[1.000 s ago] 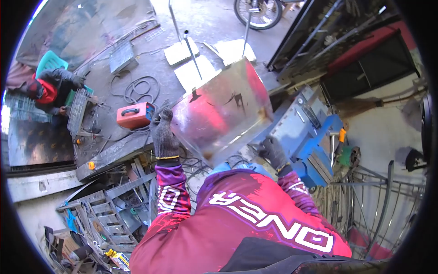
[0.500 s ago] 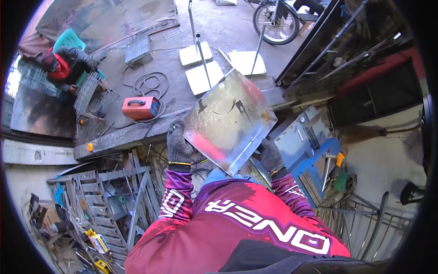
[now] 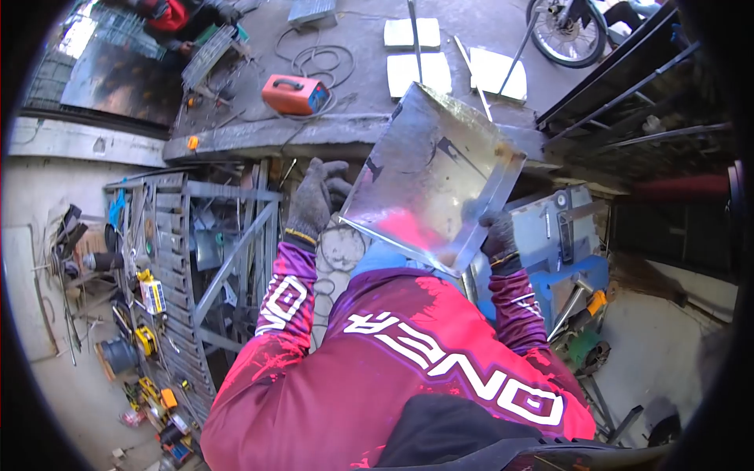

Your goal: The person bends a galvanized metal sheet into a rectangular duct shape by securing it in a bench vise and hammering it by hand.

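A shiny square sheet-metal panel [image 3: 432,180] with folded-up edges is tilted in front of my body. My right hand [image 3: 498,238], in a dark grey knit glove, grips the panel's lower right edge; its thumb lies near the folded lip, and some fingers are hidden. My left hand [image 3: 316,200], gloved the same way, is raised just left of the panel. Its fingers are apart and slightly curled, with a gap between them and the metal. Reddish and bluish reflections show on the panel's lower part.
Beyond the panel is a raised concrete ledge [image 3: 361,129] with a red welding machine [image 3: 294,96] and coiled cable. White-looking square panels [image 3: 419,74] and a motorcycle wheel [image 3: 567,31] are farther back. A metal frame [image 3: 169,259] stands left; a blue machine [image 3: 569,279] stands right. Another person [image 3: 169,20] sits upper left.
My left hand has come off the panel's left edge and opened. The panel, still in my right hand, has turned slightly. My view has tilted down and shifted left.
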The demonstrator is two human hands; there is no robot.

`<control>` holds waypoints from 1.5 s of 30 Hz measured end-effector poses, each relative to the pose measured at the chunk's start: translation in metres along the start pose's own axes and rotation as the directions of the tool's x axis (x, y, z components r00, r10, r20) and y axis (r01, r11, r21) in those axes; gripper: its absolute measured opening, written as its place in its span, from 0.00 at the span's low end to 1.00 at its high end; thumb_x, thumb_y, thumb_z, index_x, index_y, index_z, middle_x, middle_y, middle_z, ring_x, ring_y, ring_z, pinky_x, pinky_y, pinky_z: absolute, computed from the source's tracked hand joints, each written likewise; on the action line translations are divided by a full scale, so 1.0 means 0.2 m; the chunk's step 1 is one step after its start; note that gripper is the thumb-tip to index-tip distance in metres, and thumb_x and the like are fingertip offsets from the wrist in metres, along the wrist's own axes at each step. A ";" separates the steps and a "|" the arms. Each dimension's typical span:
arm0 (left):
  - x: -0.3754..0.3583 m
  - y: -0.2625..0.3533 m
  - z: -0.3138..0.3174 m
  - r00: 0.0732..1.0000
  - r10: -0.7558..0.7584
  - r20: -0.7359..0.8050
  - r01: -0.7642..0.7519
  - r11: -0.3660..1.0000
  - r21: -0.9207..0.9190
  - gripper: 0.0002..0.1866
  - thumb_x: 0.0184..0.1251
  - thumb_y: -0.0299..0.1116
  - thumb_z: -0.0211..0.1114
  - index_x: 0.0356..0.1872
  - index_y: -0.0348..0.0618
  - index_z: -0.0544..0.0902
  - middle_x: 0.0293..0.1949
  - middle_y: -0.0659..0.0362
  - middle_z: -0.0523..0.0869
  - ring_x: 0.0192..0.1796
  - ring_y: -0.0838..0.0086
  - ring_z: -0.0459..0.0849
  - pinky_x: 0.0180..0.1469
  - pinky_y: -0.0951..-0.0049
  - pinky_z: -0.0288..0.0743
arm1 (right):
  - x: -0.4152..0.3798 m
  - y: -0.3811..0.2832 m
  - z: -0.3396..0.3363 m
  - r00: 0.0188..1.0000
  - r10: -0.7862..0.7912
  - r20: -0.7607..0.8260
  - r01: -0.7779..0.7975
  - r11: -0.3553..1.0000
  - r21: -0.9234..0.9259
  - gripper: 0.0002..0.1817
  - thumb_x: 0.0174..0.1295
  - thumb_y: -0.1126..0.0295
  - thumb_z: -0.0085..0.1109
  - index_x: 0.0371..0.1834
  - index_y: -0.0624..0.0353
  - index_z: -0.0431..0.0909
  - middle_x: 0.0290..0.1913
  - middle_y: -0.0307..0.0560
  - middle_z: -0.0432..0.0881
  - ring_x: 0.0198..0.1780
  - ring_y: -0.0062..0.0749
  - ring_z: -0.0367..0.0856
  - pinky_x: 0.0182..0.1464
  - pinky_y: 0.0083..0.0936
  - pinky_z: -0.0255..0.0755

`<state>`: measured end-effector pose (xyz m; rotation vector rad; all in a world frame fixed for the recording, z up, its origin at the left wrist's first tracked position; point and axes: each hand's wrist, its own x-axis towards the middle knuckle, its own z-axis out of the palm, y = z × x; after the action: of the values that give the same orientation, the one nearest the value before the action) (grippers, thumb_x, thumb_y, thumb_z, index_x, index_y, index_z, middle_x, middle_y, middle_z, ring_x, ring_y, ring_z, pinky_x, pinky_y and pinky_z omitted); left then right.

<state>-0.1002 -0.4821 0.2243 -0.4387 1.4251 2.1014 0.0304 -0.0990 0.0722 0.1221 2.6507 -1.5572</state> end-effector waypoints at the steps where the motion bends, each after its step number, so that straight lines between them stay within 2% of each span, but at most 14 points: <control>1: 0.01 -0.02 0.01 1.000 -0.003 0.014 0.002 0.998 0.056 0.35 0.80 0.60 0.38 0.61 0.34 0.73 0.33 0.50 0.87 0.30 0.67 0.85 0.34 0.68 0.80 | 0.00 0.13 0.05 0.990 0.139 -0.034 -0.111 0.893 0.436 0.16 0.49 0.76 0.50 0.43 0.65 0.78 0.40 0.47 0.82 0.44 0.37 0.82 0.50 0.33 0.80; 3: 0.06 -0.07 0.05 0.998 -0.018 0.056 0.013 0.996 0.093 0.35 0.79 0.60 0.39 0.58 0.34 0.76 0.34 0.51 0.87 0.30 0.68 0.85 0.35 0.70 0.80 | -0.01 0.13 0.02 0.914 0.382 0.136 -0.257 0.286 0.923 0.15 0.48 0.77 0.49 0.40 0.67 0.76 0.41 0.48 0.81 0.42 0.38 0.81 0.51 0.33 0.79; 5: 0.09 -0.11 0.12 0.993 -0.017 0.113 -0.008 0.976 0.217 0.35 0.81 0.59 0.37 0.51 0.36 0.82 0.36 0.57 0.87 0.32 0.73 0.84 0.38 0.73 0.79 | -0.07 0.26 -0.01 0.948 0.315 0.037 -0.227 0.594 0.772 0.15 0.48 0.76 0.49 0.40 0.68 0.75 0.41 0.49 0.80 0.43 0.40 0.81 0.53 0.35 0.79; 6: 0.10 -0.14 0.14 0.993 -0.024 0.113 -0.001 0.977 0.215 0.35 0.81 0.59 0.37 0.51 0.36 0.82 0.36 0.57 0.87 0.32 0.73 0.84 0.38 0.73 0.79 | -0.10 0.34 -0.01 0.979 0.203 -0.036 -0.152 0.832 0.534 0.14 0.48 0.76 0.49 0.39 0.68 0.74 0.40 0.50 0.79 0.44 0.41 0.81 0.54 0.36 0.79; 7: 0.12 -0.17 0.14 0.991 -0.043 0.125 0.011 0.969 0.246 0.34 0.81 0.58 0.37 0.51 0.36 0.82 0.35 0.57 0.87 0.32 0.73 0.84 0.39 0.73 0.79 | -0.16 0.06 -0.13 0.994 -0.108 -0.022 0.098 0.961 -0.259 0.13 0.49 0.76 0.48 0.39 0.67 0.74 0.39 0.49 0.78 0.44 0.41 0.82 0.54 0.36 0.79; 8: 0.12 -0.19 0.14 0.989 -0.058 0.138 0.018 0.960 0.279 0.34 0.81 0.57 0.36 0.50 0.36 0.82 0.35 0.57 0.87 0.32 0.73 0.84 0.39 0.73 0.79 | -0.17 0.12 -0.10 0.995 -0.101 -0.023 0.092 0.961 -0.261 0.13 0.49 0.76 0.48 0.39 0.67 0.74 0.39 0.49 0.78 0.44 0.41 0.82 0.54 0.36 0.79; 9: 0.12 -0.21 0.15 0.985 -0.081 0.151 0.038 0.963 0.267 0.34 0.82 0.56 0.36 0.50 0.36 0.83 0.35 0.58 0.87 0.32 0.73 0.84 0.39 0.72 0.79 | -0.16 0.19 -0.04 0.962 0.248 -0.110 -0.180 0.886 0.427 0.07 0.50 0.73 0.53 0.32 0.61 0.74 0.34 0.45 0.76 0.38 0.35 0.77 0.46 0.33 0.75; 10: 0.12 -0.22 0.16 0.984 -0.091 0.151 0.048 0.962 0.270 0.34 0.82 0.56 0.36 0.50 0.36 0.83 0.35 0.58 0.87 0.32 0.73 0.84 0.39 0.72 0.79 | -0.17 0.22 -0.02 0.836 0.547 0.048 -0.266 0.326 0.907 0.04 0.51 0.70 0.58 0.24 0.55 0.73 0.28 0.40 0.73 0.32 0.29 0.73 0.37 0.31 0.71; 30: 0.08 -0.25 0.32 0.998 -0.059 -0.012 0.052 0.767 0.640 0.22 0.76 0.50 0.52 0.43 0.43 0.86 0.30 0.64 0.82 0.28 0.82 0.75 0.32 0.78 0.70 | -0.31 0.12 -0.07 0.863 0.502 -0.055 -0.306 0.607 0.733 0.06 0.51 0.75 0.51 0.33 0.55 0.73 0.28 0.34 0.70 0.29 0.24 0.71 0.31 0.24 0.69; 33: 0.16 -0.31 0.20 0.964 0.166 0.208 -0.266 0.590 0.762 0.11 0.72 0.38 0.60 0.38 0.41 0.85 0.29 0.64 0.82 0.29 0.81 0.76 0.35 0.78 0.72 | -0.27 0.04 -0.09 0.928 0.350 -0.124 -0.212 0.774 0.597 0.02 0.51 0.70 0.53 0.28 0.53 0.72 0.26 0.33 0.69 0.29 0.24 0.69 0.34 0.25 0.68; 40: 0.23 -0.28 0.12 0.985 0.166 0.040 -0.135 0.610 0.781 0.11 0.63 0.34 0.67 0.39 0.37 0.83 0.33 0.53 0.86 0.36 0.70 0.84 0.43 0.68 0.77 | -0.06 -0.19 -0.07 0.795 0.599 0.099 -0.384 0.371 0.846 0.11 0.49 0.77 0.52 0.37 0.60 0.76 0.31 0.42 0.76 0.34 0.30 0.77 0.37 0.28 0.75; 42: 0.28 -0.29 0.13 0.910 0.414 0.019 -0.157 0.303 0.940 0.18 0.62 0.41 0.70 0.48 0.40 0.83 0.44 0.49 0.86 0.44 0.62 0.86 0.49 0.63 0.78 | 0.04 0.04 0.06 0.893 0.443 -0.083 -0.264 0.664 0.700 0.11 0.49 0.77 0.51 0.38 0.62 0.75 0.34 0.43 0.76 0.34 0.31 0.78 0.37 0.28 0.76; 43: 0.31 -0.26 0.15 0.921 0.387 0.045 -0.125 0.183 0.975 0.29 0.61 0.51 0.71 0.56 0.42 0.80 0.54 0.45 0.82 0.53 0.55 0.83 0.57 0.59 0.77 | 0.11 -0.38 0.01 0.858 0.510 0.058 -0.242 0.302 0.922 0.12 0.50 0.78 0.54 0.40 0.63 0.75 0.35 0.44 0.76 0.33 0.34 0.79 0.36 0.29 0.78; 45: 0.40 -0.26 0.18 0.936 0.291 0.196 -0.245 0.143 0.959 0.30 0.61 0.53 0.69 0.57 0.44 0.80 0.55 0.45 0.81 0.56 0.54 0.82 0.58 0.57 0.75 | 0.25 -0.24 0.14 0.809 0.587 0.001 -0.295 0.405 0.865 0.21 0.47 0.76 0.61 0.47 0.62 0.69 0.35 0.48 0.75 0.34 0.36 0.79 0.31 0.34 0.78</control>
<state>-0.1307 -0.4134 0.1545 0.3766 2.6467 0.8650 -0.0227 -0.1442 0.0952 1.1124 1.4468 -2.5307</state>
